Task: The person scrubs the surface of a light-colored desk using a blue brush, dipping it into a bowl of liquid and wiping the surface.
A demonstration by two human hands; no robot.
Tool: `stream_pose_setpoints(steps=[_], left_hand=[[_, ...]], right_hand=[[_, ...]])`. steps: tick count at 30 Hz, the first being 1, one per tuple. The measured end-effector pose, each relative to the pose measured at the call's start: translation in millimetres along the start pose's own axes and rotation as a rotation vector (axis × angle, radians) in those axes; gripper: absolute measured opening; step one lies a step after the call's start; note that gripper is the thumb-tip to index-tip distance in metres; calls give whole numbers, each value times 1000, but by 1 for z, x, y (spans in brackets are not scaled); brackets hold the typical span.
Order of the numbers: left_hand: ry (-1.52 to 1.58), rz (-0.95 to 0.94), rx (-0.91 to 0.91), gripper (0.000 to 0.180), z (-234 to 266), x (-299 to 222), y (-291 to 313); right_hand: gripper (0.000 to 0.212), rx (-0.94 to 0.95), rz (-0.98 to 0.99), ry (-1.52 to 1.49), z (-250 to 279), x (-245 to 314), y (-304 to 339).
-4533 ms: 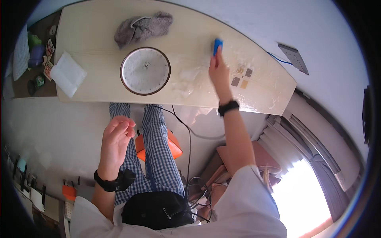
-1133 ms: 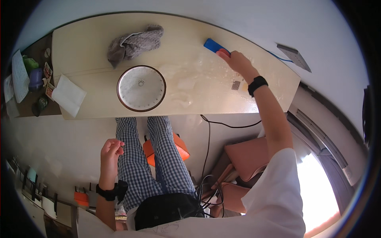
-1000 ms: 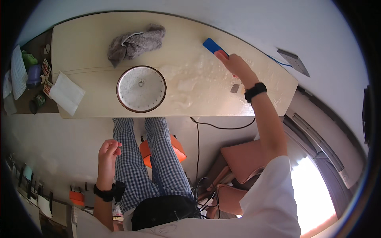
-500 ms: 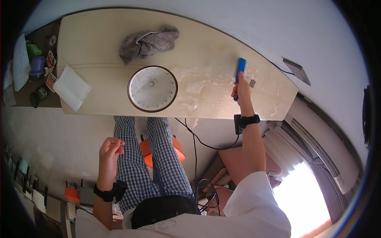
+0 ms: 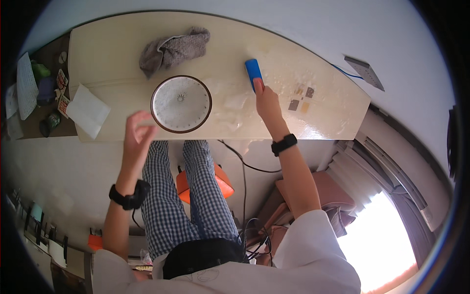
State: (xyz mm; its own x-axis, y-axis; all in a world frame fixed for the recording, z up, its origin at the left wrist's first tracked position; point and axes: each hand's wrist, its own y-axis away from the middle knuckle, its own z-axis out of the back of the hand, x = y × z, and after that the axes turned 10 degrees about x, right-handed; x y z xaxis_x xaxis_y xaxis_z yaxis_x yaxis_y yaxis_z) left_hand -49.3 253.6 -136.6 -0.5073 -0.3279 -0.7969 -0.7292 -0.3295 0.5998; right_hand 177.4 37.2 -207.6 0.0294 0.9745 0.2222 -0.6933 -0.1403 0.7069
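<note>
The right hand [image 5: 268,104], upper right of centre, grasps a blue tool [image 5: 252,69]; the left hand [image 5: 137,134], left of centre, is unladen, fingers parted, near the bowl [image 5: 211,104].

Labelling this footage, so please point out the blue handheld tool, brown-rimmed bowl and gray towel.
Blue handheld tool [image 5: 252,70]: head view, exposed end.
Brown-rimmed bowl [image 5: 182,131]: head view, near rim.
Gray towel [image 5: 179,51]: head view, crumpled middle.

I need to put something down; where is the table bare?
Between the gray cloth and white sheet, and between cloth and blue tool. The dark side surface is crowded; wet patches spread right of the bowl.
</note>
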Motion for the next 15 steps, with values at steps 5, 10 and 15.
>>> stream_pose_setpoints(steps=[5,10,15], left_hand=[[-580,-309,-116,33,21,-28,-51],[-985,-573,-49,35,23,-32,-82],[-1021,-673,-17,40,-1,-32,-107]], right_hand=[[54,119,-58,-126,18,-39,31],[48,255,305,425,-8,-34,90],[50,170,257,449,-23,-29,55]])
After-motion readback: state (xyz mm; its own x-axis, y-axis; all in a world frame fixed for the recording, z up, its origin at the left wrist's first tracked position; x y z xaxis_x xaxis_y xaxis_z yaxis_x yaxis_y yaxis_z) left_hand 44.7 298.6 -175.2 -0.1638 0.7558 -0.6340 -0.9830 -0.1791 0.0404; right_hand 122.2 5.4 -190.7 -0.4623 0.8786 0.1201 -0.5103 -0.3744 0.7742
